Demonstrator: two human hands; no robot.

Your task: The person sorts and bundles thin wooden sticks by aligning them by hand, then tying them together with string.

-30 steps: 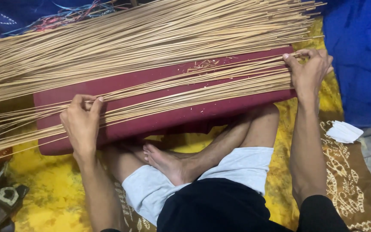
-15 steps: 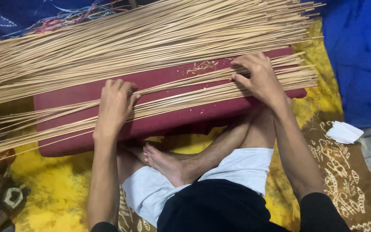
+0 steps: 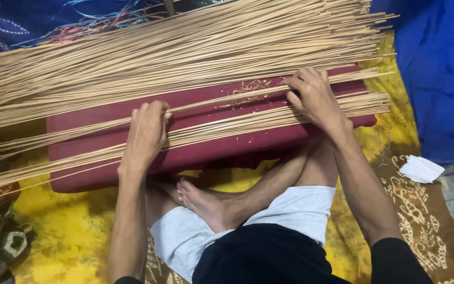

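Left hand (image 3: 147, 131): palm down, fingers curled over a thin band of sticks (image 3: 227, 126), pressing them flat against the board. Right hand (image 3: 316, 97): palm down, fingers spread and bent, fingertips hooked over the same band further along, with one separate stick running under the fingertips.

Sticks: long, thin, straight, pale straw-coloured, dry and splintery; they span between both hands and run on past each.

Board (image 3: 206, 152): dark red, long, flat-topped with rounded edges; serves as the surface under both hands. Fine slivers and chips lie scattered on it between the hands.

Main heap of sticks (image 3: 185, 52): beyond the hands, a broad, dense, fanned layer of the same material.

Floor cloth (image 3: 69, 231): yellow, mottled, below the hands. Blue fabric (image 3: 437, 79): right of the right hand. White crumpled scrap (image 3: 420, 169): near the right forearm.
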